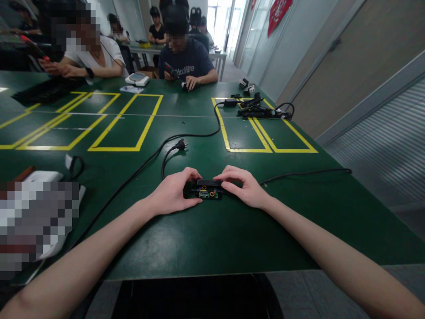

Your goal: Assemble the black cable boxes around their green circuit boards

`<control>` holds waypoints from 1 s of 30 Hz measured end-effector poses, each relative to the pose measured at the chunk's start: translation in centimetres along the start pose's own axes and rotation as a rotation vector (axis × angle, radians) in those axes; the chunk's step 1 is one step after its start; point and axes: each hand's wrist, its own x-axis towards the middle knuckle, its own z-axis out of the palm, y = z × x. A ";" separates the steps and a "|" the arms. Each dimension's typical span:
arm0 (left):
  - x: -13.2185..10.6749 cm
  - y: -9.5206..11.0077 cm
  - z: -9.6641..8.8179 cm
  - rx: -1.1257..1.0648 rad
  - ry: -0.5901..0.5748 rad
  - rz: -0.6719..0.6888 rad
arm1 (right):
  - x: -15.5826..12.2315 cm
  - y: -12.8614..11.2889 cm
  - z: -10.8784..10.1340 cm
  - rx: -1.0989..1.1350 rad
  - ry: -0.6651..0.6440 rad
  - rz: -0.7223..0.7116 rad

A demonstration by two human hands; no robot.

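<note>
Between my hands lies an opened black power adapter, its green circuit board [206, 194] with copper-coloured coils facing up. A dark strip of its casing, the cover [208, 182], stands along the far side of the board. My left hand [172, 190] grips the adapter's left end, thumb at the near edge and fingers behind. At the upper right, the fingers and thumb of my right hand [245, 188] pinch the cover. A black cord with a plug [181, 144] curves out behind my left hand. Another cord [305, 173] runs off to the right.
Yellow tape rectangles [139, 146] mark the green table [159, 252]. A long black cable [172, 136] crosses to another adapter [230, 103] beside a cable pile [262, 108]. A blurred-out package [63, 235] lies at left. Two people sit across, one holding a dark tool [170, 70].
</note>
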 end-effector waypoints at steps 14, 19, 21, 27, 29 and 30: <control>0.0 -0.4 -0.1 0.015 0.026 0.183 | -0.3 -0.8 -0.2 -0.240 -0.103 -0.120; 0.0 -0.4 0.1 0.015 0.005 0.190 | -0.5 0.2 0.4 -0.291 -0.106 -0.149; 0.0 -0.4 0.2 0.011 0.007 0.196 | -0.5 0.4 0.7 -0.311 -0.100 -0.157; 0.3 -0.4 0.7 0.139 0.014 0.208 | -0.3 -0.1 1.0 -0.377 -0.129 -0.104; 0.4 -0.3 0.9 0.192 0.000 0.197 | -0.3 -0.2 1.1 -0.407 -0.146 -0.095; 0.5 -0.3 0.9 0.213 -0.008 0.193 | -0.3 -0.2 1.1 -0.426 -0.153 -0.091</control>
